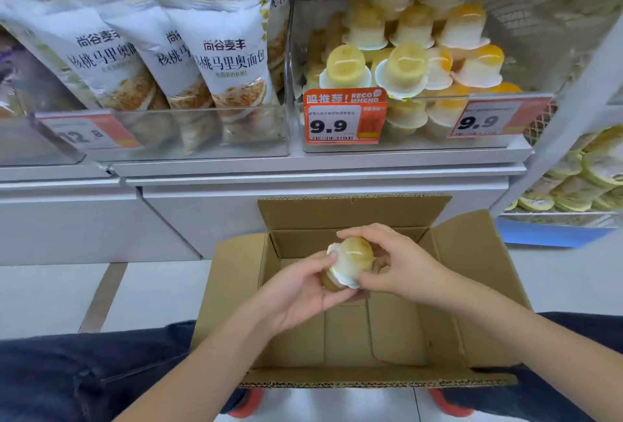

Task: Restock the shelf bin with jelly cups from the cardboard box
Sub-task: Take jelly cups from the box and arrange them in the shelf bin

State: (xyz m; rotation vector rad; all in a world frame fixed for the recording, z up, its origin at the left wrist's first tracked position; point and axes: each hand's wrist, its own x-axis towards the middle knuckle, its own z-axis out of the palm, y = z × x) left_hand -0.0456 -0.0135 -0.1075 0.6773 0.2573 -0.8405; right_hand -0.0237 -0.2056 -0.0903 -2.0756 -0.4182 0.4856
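Two hands, left (296,290) and right (401,266), together grip jelly cups (350,261) above the open cardboard box (472,330). Stacked jelly cups fill the clear shelf bin (421,147) above, beside bagged bread (232,64).

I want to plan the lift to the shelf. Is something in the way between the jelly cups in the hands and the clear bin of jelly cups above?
Nothing visible blocks the path. Both hands, left hand and right hand, hold pale yellow plastic jelly cups over the open brown cardboard box. The clear plastic shelf bin is open on top, but already piled high.
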